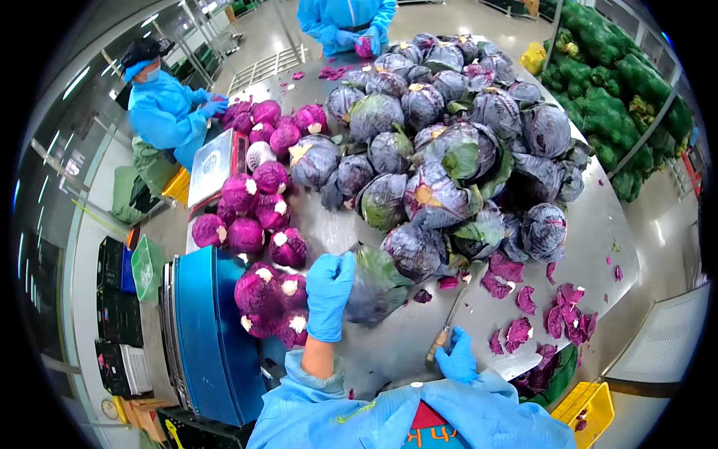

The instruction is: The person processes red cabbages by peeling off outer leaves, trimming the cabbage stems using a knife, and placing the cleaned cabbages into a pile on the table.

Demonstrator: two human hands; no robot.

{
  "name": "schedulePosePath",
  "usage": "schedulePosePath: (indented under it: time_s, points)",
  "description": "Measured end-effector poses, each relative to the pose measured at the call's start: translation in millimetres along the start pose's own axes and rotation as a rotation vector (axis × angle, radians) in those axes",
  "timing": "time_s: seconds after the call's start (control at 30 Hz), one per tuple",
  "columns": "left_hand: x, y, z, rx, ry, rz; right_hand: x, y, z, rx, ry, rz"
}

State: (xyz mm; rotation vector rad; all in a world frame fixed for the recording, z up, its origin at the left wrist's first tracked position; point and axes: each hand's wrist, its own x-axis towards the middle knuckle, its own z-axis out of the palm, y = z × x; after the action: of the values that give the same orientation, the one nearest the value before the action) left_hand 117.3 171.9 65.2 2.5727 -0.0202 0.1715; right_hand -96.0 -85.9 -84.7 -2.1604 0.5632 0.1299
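My left hand [330, 292], in a blue glove, is closed at the left edge of a cabbage with green and dull purple outer leaves [374, 284]; its fingers are pressed on the leaves. My right hand [458, 358], also gloved, is at the front of the metal table [381, 344], beside the wooden handle of a knife [440, 340]. The thumb and fingers are apart, and the knife lies next to them with its blade pointing away. Trimmed bright purple cabbages [258, 292] are just left of my left hand.
Untrimmed cabbages [434, 194] are heaped across the table's middle. Torn purple leaves [516, 333] lie at right. A scale [212, 168] and blue bin [217, 329] stand left. Two co-workers [161, 112] in blue gowns work beyond. A yellow crate [587, 411] is at lower right.
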Motion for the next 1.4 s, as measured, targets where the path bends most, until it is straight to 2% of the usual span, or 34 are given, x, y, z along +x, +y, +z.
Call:
schedulePosePath:
  time_s: [0.03,0.07,0.1,0.13,0.2,0.23,0.33,0.37,0.47,0.5,0.57,0.6,0.67,0.73,0.8,0.9,0.93,1.0,1.07,1.1,1.13,1.17,1.2,1.23,1.27,1.33,1.37,1.4]
  points:
    - [-7.2,-11.7,11.2,-0.113,0.175,0.079,0.8,-8.1,0.6,-0.103,0.045,-0.033]
    - [-13.1,-24.5,23.9,-0.227,0.354,0.167,3.7,-14.9,-5.3,-0.083,-0.041,0.018]
    - [-23.8,-41.8,37.4,-0.088,0.219,0.136,5.1,-24.2,-15.5,-0.063,-0.121,0.069]
    - [-32.1,-24.2,26.3,-0.659,-0.243,-0.295,5.1,-28.3,-22.4,-0.044,-0.202,0.122]
    - [-49.8,-22.4,32.5,-0.737,-0.313,-0.402,9.3,-17.9,-24.9,0.0,-0.262,0.174]
    - [-54.9,-24.1,30.8,-0.817,-0.442,-0.408,5.5,-13.5,-23.1,0.029,-0.293,0.209]
    - [-62.8,1.6,-2.1,-0.964,-0.566,-0.405,-5.9,-29.4,-20.4,-0.067,-0.164,0.169]
    - [-66.1,-14.2,10.7,-1.009,-0.578,-0.408,-7.0,-40.5,-20.6,-0.104,-0.134,0.088]
    - [-78.2,-9.5,20.2,-1.079,-0.457,-0.448,0.3,-33.6,-8.6,-0.195,-0.127,-0.06]
    - [-85.1,-15.6,30.5,-1.098,-0.409,-0.453,3.1,-26.0,-7.7,-0.096,-0.198,0.017]
    - [-104.1,-11.4,34.4,-1.06,-0.301,-0.537,0.7,-18.3,-2.2,-0.069,-0.207,0.04]
    - [-113.3,-11.2,46.1,-1.063,-0.237,-0.542,0.7,-14.2,-4.2,-0.057,-0.169,0.066]
    - [-128.8,2.0,57.7,-1.209,-0.221,-0.599,-3.1,-18.7,2.5,-0.169,0.088,-0.097]
    - [-146.9,16.8,72.1,-1.372,-0.119,-0.584,-1.9,-50.0,-15.1,-0.128,0.041,-0.078]
    - [-156.4,8.8,102.2,-1.242,0.003,-0.696,23.9,-33.2,5.7,-0.117,-0.106,-0.014]
    - [-141.6,-9.3,107.1,-0.878,-0.132,-0.624,28.7,-30.7,2.1,0.016,-0.173,-0.143]
    - [-134.9,-11.0,105.8,-0.674,0.013,-0.293,29.2,-32.2,1.6,-0.029,-0.159,-0.146]
    - [-117.9,-5.0,85.0,-0.479,0.123,0.002,27.7,-38.6,3.5,-0.113,-0.146,-0.152]
    - [-96.7,-25.2,84.0,-1.031,-0.268,-0.215,28.0,-44.6,5.2,-0.047,-0.13,-0.196]
    - [-97.5,-12.5,73.0,-0.97,-0.178,-0.178,34.3,-35.4,26.0,-0.056,-0.104,-0.207]
    - [-96.7,-8.1,59.6,-0.931,-0.245,-0.186,44.0,-25.6,46.7,-0.066,-0.079,-0.222]
    - [-98.1,-5.8,44.8,-0.89,-0.307,-0.199,52.2,-9.5,60.4,-0.143,-0.118,-0.343]
    - [-101.6,-2.0,28.6,-0.848,-0.368,-0.218,46.4,-16.8,44.2,-0.1,-0.142,-0.227]
    - [-109.8,8.9,19.9,-0.811,-0.256,-0.147,37.0,-24.0,26.0,-0.058,-0.168,-0.112]
    - [-114.4,3.0,25.2,-0.905,-0.196,-0.181,30.1,-26.1,9.3,-0.019,-0.196,0.005]
    - [-123.3,-18.8,37.4,-1.092,-0.077,-0.249,36.2,19.3,4.5,-0.038,-0.241,-0.015]
    - [-132.4,-20.7,18.5,-1.656,-0.241,-0.803,33.1,28.1,-15.5,-0.027,-0.29,0.046]
    - [-134.8,-18.0,21.0,-1.494,-0.309,-0.636,29.5,35.5,-32.7,-0.021,-0.34,0.112]
